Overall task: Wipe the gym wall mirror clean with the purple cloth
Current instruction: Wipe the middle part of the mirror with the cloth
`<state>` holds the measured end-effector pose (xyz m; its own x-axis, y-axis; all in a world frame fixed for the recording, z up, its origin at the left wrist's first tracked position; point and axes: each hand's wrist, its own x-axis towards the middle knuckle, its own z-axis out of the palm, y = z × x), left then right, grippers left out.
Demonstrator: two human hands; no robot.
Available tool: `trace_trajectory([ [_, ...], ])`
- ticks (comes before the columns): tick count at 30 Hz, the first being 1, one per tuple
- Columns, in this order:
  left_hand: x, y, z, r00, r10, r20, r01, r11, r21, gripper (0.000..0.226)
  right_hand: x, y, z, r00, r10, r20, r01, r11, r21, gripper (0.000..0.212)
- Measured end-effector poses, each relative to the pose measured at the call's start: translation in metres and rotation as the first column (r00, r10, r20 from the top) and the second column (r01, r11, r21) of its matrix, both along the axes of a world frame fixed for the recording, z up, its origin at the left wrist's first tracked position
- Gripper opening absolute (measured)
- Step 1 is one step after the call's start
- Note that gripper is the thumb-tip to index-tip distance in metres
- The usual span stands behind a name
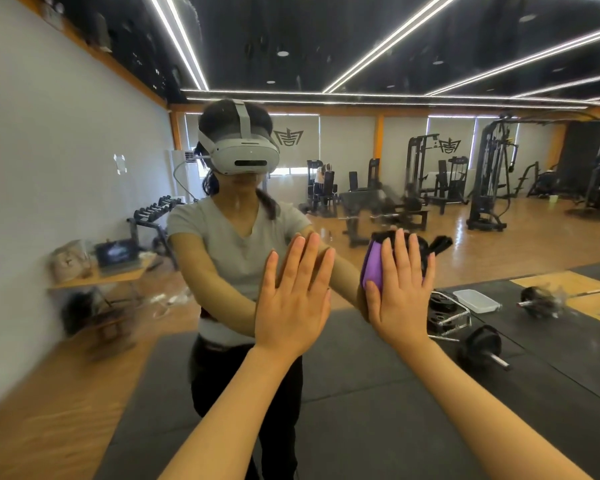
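Note:
The gym wall mirror (430, 168) fills the whole view and reflects me and the room behind. My left hand (293, 299) lies flat on the glass with its fingers straight and holds nothing. Just to its right, my right hand (400, 292) presses the purple cloth (373, 266) against the mirror with straight, spread fingers. Only a folded purple edge shows to the left of that hand; a dark part of the cloth sticks out above the fingertips. The rest of the cloth is hidden under the palm.
All else is reflection: black floor mats (361, 393), a barbell (537, 301), weight plates (442, 304) and a white tray (477, 300) on the right, weight machines (489, 181) further back, a dumbbell rack (156, 211) and a small table (101, 275) on the left.

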<state>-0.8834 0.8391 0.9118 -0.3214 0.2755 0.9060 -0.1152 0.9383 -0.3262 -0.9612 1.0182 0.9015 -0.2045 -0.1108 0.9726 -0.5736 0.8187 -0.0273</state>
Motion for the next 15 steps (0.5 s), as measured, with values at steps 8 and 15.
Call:
trace_trajectory([
  [8,-0.002,0.0,-0.001,1.0,0.009,-0.028,-0.01,1.0,-0.015,0.065,-0.003,0.023,-0.01,1.0,-0.013,0.011,0.011,0.99,0.14,0.058],
  [15,0.002,0.001,0.003,0.998,0.049,-0.037,-0.049,0.999,0.0,0.061,-0.029,0.051,0.07,1.0,-0.01,-0.022,0.011,0.999,0.047,0.062],
])
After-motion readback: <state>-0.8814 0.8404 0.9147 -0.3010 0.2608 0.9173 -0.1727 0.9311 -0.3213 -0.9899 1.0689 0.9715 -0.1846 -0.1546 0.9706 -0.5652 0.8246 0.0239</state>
